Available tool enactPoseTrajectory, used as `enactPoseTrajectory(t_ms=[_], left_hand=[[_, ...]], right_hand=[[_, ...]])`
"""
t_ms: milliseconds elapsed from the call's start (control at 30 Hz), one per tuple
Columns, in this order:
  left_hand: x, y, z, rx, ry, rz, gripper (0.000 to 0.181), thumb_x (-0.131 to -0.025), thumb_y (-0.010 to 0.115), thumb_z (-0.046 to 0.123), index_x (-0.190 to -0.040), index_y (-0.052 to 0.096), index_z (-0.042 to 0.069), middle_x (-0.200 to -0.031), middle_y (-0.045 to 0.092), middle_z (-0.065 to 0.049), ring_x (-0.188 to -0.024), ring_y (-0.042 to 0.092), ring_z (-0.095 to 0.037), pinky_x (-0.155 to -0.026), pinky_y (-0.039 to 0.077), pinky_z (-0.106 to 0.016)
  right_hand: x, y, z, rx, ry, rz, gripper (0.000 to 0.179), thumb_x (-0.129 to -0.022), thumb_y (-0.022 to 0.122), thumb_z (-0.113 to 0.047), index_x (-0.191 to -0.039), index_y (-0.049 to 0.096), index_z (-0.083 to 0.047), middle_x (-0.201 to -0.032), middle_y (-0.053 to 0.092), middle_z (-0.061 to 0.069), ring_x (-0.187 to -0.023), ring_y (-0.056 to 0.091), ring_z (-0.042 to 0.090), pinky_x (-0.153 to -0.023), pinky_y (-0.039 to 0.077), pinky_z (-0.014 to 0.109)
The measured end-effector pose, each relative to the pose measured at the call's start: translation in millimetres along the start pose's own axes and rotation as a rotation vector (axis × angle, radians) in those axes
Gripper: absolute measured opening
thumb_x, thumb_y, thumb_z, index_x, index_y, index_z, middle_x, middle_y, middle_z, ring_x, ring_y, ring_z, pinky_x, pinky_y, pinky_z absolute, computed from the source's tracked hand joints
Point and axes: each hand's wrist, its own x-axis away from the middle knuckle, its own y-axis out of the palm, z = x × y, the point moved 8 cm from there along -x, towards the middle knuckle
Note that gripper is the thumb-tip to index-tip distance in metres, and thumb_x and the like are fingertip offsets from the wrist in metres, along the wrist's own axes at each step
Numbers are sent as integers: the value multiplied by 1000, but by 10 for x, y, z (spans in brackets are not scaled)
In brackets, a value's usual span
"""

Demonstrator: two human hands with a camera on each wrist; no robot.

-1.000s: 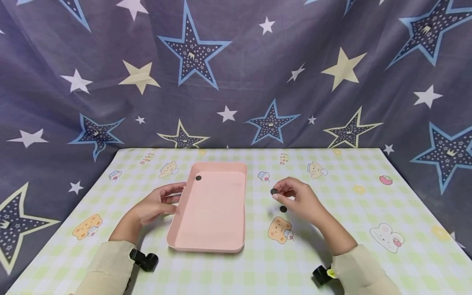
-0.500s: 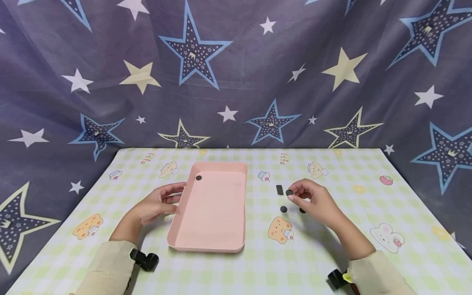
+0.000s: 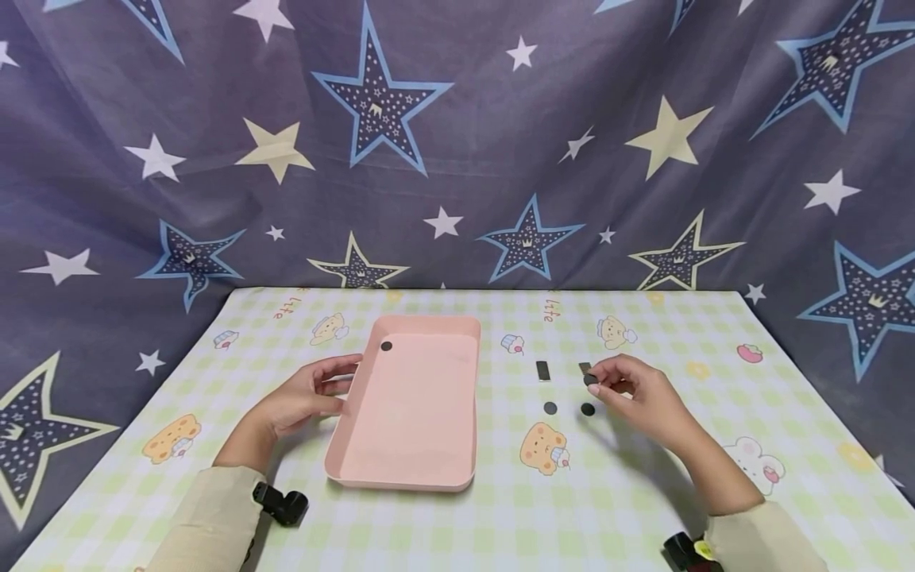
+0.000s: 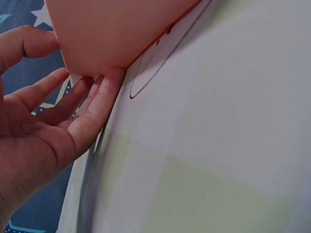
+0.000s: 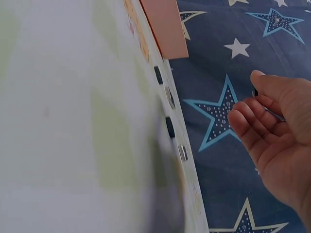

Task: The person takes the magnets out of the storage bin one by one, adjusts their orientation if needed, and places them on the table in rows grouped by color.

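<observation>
A shallow pink tray (image 3: pixel 407 413) lies left of the table's middle, with a small black disc (image 3: pixel 386 346) near its far left corner. My left hand (image 3: pixel 307 396) touches the tray's left wall with extended fingers (image 4: pixel 99 104). To the right, my right hand (image 3: pixel 639 397) pinches another black disc (image 3: pixel 590 380) between thumb and fingertips, above the table. Below it, a black disc (image 3: pixel 588 409) and a greyish disc (image 3: pixel 550 407) lie on the cloth. A dark rectangular piece (image 3: pixel 543 371) lies behind these, and a second dark rectangle (image 3: pixel 585 368) shows partly behind the pinched disc.
The table wears a green-and-white checked cloth (image 3: pixel 400 532) with printed cartoon figures. A dark curtain with stars (image 3: pixel 457 143) hangs behind its far edge. A black wrist camera (image 3: pixel 282 504) sits by the left sleeve, another (image 3: pixel 686 550) by the right.
My right hand has moved to the right with the pinched disc, uncovering the rectangular pieces and a disc on the cloth. The left hand and tray stay in place.
</observation>
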Motion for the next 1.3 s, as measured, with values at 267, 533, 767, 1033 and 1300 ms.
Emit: enactPoseTrajectory(t_ms=[267, 533, 767, 1033, 1300], left_hand=[[-2, 10, 7, 1, -1, -3, 85, -79, 68, -10, -150, 23, -9, -149, 30, -32, -126, 49, -33, -89, 53, -35], [1, 8, 10, -1, -6, -1, 85, -78, 68, -10, -150, 23, -8, -149, 29, -32, -126, 50, -32, -89, 53, -35], [3, 8, 13, -3, -6, 2, 85, -78, 68, -10, -150, 23, -9, -149, 29, -32, -125, 51, -31, -89, 53, -35], [0, 12, 7, -6, -3, 0, 85, -79, 68, -9, -150, 23, -9, -149, 29, -33, -125, 51, -30, -88, 53, -35], [-3, 7, 5, -2, 4, 0, 85, -78, 68, -10, -150, 23, -9, -149, 30, -33, -124, 52, -29, -88, 53, -35]], right_hand=[[86, -132, 184, 51, 59, -35, 11, -87, 72, -2, -96, 67, -3, -83, 66, 0, -74, 59, 8, -66, 52, 22], [145, -194, 325, 59, 98, -84, 10, -89, 71, -4, -98, 67, -2, -84, 65, 1, -74, 58, 8, -66, 52, 23], [159, -149, 453, 51, 155, -203, 9, -89, 70, -7, -97, 68, -3, -80, 62, 0, -68, 57, 12, -60, 49, 25], [157, -75, 555, 124, 175, -295, 5, -88, 72, -9, -90, 67, -8, -73, 55, -2, -64, 47, 10, -58, 41, 25], [148, -32, 555, 163, 153, -335, 7, -87, 72, -8, -92, 68, -8, -74, 54, -3, -65, 46, 10, -59, 41, 26]])
